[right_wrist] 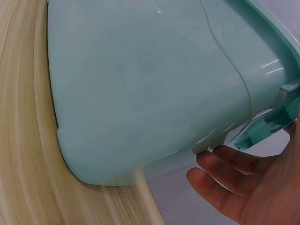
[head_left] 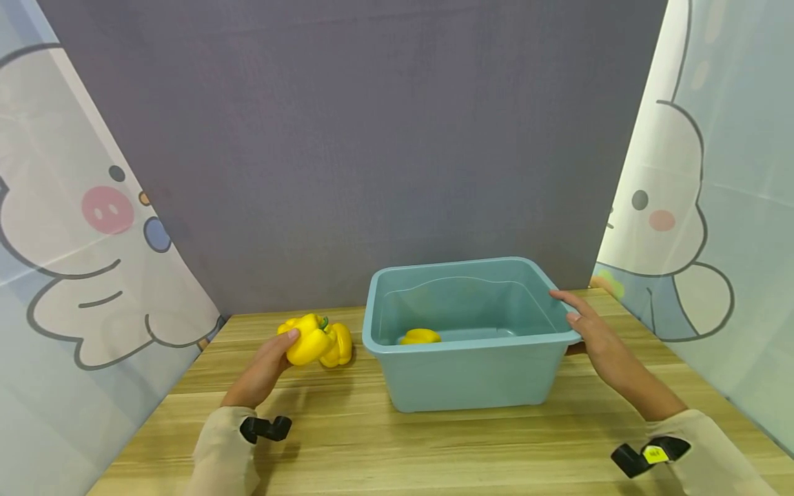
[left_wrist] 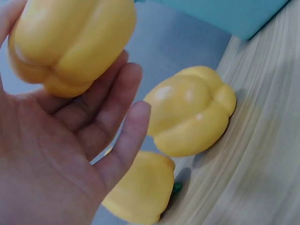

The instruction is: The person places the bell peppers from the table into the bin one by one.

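My left hand [head_left: 279,351] grips a yellow bell pepper [head_left: 307,342] at the back left of the wooden table [head_left: 347,441], with the thumb on top of it. In the left wrist view the held pepper [left_wrist: 70,42] sits between my thumb and fingers [left_wrist: 126,126]. Two more yellow peppers [left_wrist: 192,117] [left_wrist: 140,187] lie on the table just beyond it. A light blue plastic tub [head_left: 465,375] stands at the centre with one yellow pepper [head_left: 420,336] inside. My right hand [head_left: 586,331] holds the tub's right rim, and its fingers [right_wrist: 229,164] are curled under the lip of the tub [right_wrist: 140,84].
A grey backdrop [head_left: 372,138] stands close behind the table. Cartoon-printed curtains [head_left: 74,241] hang on both sides. Bare wood runs along the front of the table. Black wrist camera mounts [head_left: 267,428] sit on both sleeves.
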A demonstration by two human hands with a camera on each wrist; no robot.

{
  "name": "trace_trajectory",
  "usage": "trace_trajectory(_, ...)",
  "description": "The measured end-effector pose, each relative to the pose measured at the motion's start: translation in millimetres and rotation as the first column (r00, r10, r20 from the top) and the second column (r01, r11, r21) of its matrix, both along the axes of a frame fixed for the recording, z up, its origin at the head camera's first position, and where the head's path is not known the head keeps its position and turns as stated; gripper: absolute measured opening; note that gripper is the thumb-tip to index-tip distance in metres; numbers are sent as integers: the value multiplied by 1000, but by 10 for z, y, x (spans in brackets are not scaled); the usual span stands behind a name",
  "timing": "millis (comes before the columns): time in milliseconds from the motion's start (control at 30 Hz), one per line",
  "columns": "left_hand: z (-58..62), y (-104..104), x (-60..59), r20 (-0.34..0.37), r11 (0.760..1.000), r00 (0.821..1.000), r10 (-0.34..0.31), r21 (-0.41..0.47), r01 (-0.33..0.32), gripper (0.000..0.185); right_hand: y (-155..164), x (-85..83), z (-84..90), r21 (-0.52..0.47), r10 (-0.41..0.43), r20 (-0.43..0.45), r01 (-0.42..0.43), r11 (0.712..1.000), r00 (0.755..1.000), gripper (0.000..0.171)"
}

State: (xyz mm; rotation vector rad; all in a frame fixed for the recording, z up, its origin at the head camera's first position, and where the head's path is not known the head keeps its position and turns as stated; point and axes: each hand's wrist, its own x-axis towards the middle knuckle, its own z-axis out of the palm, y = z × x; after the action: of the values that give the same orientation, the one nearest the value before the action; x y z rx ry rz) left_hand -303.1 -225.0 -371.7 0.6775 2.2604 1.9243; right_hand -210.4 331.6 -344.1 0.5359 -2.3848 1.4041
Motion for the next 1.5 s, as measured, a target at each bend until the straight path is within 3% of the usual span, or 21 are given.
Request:
trace_trajectory(367, 131, 213, 33, -101, 995, 991, 90, -23, -92, 53, -13, 12, 12, 1, 8, -6, -8, 1000, 1000, 49)
trace_trajectory(800, 266, 425, 105, -78, 971, 970, 231, -44, -235, 56, -12, 14, 10, 8, 7, -5, -7, 1000, 1000, 49)
trace_trajectory(1067, 299, 498, 99, -69, 969, 969, 237, -54, -241, 59, -11, 16, 6, -9, 10, -5, -10, 1000, 1000, 49)
trace_trajectory(1500, 353, 598, 114, -72, 954, 953, 294, -35, -297, 58, -11, 4, -5, -8, 3, -6, -3, 1000, 1000, 49)
